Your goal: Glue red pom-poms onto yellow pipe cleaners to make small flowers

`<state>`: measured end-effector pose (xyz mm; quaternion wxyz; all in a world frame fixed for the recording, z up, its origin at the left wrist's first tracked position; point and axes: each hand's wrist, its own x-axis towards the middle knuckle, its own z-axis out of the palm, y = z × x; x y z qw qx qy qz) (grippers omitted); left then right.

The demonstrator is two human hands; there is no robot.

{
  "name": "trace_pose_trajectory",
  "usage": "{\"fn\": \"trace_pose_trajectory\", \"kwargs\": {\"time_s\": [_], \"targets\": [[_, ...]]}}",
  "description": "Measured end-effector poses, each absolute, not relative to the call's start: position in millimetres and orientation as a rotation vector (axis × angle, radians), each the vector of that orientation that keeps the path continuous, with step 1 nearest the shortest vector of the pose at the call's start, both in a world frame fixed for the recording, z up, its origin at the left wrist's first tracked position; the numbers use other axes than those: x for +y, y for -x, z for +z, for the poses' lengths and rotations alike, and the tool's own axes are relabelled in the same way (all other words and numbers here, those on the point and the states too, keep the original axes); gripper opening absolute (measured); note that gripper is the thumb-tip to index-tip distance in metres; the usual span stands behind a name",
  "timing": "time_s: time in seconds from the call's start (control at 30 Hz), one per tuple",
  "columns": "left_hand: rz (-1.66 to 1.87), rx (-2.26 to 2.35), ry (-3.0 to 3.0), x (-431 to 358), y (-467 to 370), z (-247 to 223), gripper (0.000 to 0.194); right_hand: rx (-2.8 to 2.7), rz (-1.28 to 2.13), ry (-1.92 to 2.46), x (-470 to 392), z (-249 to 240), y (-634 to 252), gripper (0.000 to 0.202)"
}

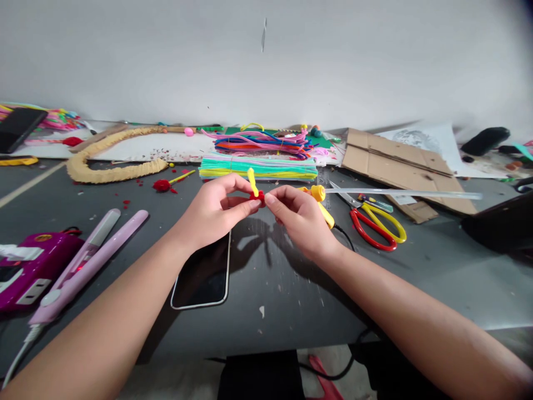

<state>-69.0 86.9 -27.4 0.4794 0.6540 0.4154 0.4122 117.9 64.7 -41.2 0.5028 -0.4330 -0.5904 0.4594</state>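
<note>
Between my two hands is a small red fuzzy piece with a yellow stem [252, 182] that points up, like a little pipe-cleaner flower. My left hand [219, 208] pinches it from the left, thumb and fingers pressed together. From the other side, my right hand [302, 216] touches its red part with closed thumb and fingertips. Both hands are raised over the grey table, above a phone [204, 278]. A similar red flower with a yellow stem [162, 185] lies farther left. Just behind my right hand is a yellow glue gun [318, 193] with a long clear glue stick.
Scissors [377, 228] with red and yellow handles lie right, near cardboard [387, 166]. Bundled pipe cleaners [258, 166] are at the back, a curved tan strip [95, 166] back left. A pink hair straightener [91, 261] and purple power socket [37, 266] sit left.
</note>
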Motion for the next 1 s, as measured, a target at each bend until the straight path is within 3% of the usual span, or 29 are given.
{"fn": "trace_pose_trajectory", "kwargs": {"time_s": [0.37,1.0], "targets": [[0.990,1.003,-1.609,87.1,69.2,-27.7,0.039,-1.452,1.083,1.078,63.8,-39.3,-117.4,0.041],[1.028,0.915,-1.526,87.8,71.1,-27.7,0.028,-1.395,1.177,1.036,64.4,-40.0,-119.9,0.040]]}}
